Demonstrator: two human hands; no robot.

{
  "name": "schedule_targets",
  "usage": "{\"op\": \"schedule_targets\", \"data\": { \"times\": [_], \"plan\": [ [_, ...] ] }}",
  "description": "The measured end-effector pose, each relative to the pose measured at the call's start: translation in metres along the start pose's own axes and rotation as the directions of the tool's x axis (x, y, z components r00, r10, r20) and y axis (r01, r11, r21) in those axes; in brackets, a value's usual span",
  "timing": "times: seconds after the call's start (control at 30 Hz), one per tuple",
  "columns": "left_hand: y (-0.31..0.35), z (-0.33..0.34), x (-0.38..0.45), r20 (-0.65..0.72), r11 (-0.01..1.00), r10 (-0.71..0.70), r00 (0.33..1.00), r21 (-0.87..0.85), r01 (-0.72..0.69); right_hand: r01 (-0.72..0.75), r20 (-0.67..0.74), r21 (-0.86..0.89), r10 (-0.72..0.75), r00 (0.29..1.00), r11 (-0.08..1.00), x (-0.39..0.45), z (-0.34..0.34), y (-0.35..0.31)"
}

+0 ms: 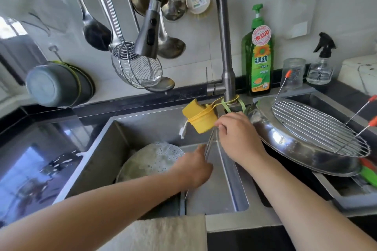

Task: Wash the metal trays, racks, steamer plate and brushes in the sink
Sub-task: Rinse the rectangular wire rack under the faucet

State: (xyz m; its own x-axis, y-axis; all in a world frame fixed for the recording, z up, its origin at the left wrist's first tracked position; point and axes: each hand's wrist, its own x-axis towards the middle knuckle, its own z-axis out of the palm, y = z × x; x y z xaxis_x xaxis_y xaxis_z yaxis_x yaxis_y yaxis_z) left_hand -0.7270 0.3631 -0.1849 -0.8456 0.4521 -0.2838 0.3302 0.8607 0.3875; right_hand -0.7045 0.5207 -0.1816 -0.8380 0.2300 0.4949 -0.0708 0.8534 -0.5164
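Observation:
In the sink (98,161) a round perforated steamer plate (155,159) leans at the left, wet and soapy. A rectangular metal tray (222,185) lies beside it. My left hand (193,167) grips a thin metal item (210,144) above the tray. My right hand (236,138) pinches that item's upper end, just under the yellow sponge holder (201,118). A wire rack (318,128) with orange-tipped handles rests on a large steel pan (285,149) at the right.
The faucet (224,47) arches over the sink, its spray head (149,32) hanging at the left. Ladles and a wire skimmer (136,67) hang on the wall. A green detergent bottle (258,57), a glass (292,72) and a spray bottle (322,61) stand behind. A cloth (163,232) drapes over the front edge.

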Motion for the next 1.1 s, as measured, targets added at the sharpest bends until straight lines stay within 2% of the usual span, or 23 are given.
{"op": "schedule_targets", "data": {
  "times": [0.07, 0.13, 0.2, 0.27, 0.33, 0.47, 0.5, 0.63, 0.73, 0.8, 0.9, 1.1],
  "plan": [
    [0.000, -0.012, -0.007, 0.077, 0.960, -0.045, 0.996, -0.274, 0.065, -0.005, -0.005, -0.003, 0.005, 1.000, 1.000, 0.000, 0.000, 0.000],
    [0.001, -0.023, -0.020, 0.186, 0.811, -0.088, 0.979, -0.557, 0.179, 0.002, -0.008, -0.007, -0.002, 1.000, 1.000, 0.000, 0.000, 0.000],
    [-0.009, -0.032, -0.030, 0.197, 0.685, -0.102, 0.975, -0.697, 0.213, 0.007, -0.010, -0.011, -0.007, 1.000, 1.000, -0.001, 0.000, 0.000],
    [-0.027, -0.040, -0.039, 0.120, 0.611, -0.136, 0.983, -0.772, 0.179, 0.001, 0.001, -0.009, -0.001, 1.000, 1.000, -0.001, -0.001, -0.002],
    [-0.048, -0.046, -0.043, -0.003, 0.525, -0.230, 0.973, -0.843, 0.121, -0.007, 0.003, -0.014, 0.007, 1.000, 1.000, -0.004, -0.001, -0.004],
    [-0.086, -0.064, -0.027, -0.168, 0.349, -0.444, 0.880, -0.937, -0.003, -0.041, 0.044, -0.039, 0.043, 0.998, 0.998, -0.009, 0.000, -0.019],
    [-0.095, -0.067, -0.021, -0.209, 0.343, -0.462, 0.862, -0.938, -0.044, -0.039, 0.070, -0.053, 0.043, 0.997, 0.998, -0.004, 0.000, -0.026],
    [-0.121, -0.067, -0.008, -0.455, 0.476, -0.473, 0.754, -0.852, -0.215, -0.038, 0.122, -0.094, 0.050, 0.991, 0.995, 0.057, -0.004, -0.054],
    [-0.135, -0.068, -0.005, -0.496, 0.474, -0.541, 0.679, -0.847, -0.241, -0.116, 0.135, -0.263, 0.155, 0.979, 0.958, 0.120, -0.005, -0.062],
    [-0.142, -0.068, -0.001, -0.454, 0.464, -0.555, 0.697, -0.865, -0.194, -0.185, 0.141, -0.375, 0.253, 0.957, 0.908, 0.153, -0.002, -0.062],
    [-0.147, -0.065, 0.005, -0.367, 0.414, -0.564, 0.740, -0.901, -0.131, -0.312, 0.173, -0.374, 0.396, 0.902, 0.873, 0.182, 0.012, -0.063],
    [-0.145, -0.068, 0.007, -0.343, 0.368, -0.566, 0.749, -0.919, -0.143, -0.317, 0.201, -0.404, 0.421, 0.885, 0.858, 0.186, 0.036, -0.068]
  ]
}}
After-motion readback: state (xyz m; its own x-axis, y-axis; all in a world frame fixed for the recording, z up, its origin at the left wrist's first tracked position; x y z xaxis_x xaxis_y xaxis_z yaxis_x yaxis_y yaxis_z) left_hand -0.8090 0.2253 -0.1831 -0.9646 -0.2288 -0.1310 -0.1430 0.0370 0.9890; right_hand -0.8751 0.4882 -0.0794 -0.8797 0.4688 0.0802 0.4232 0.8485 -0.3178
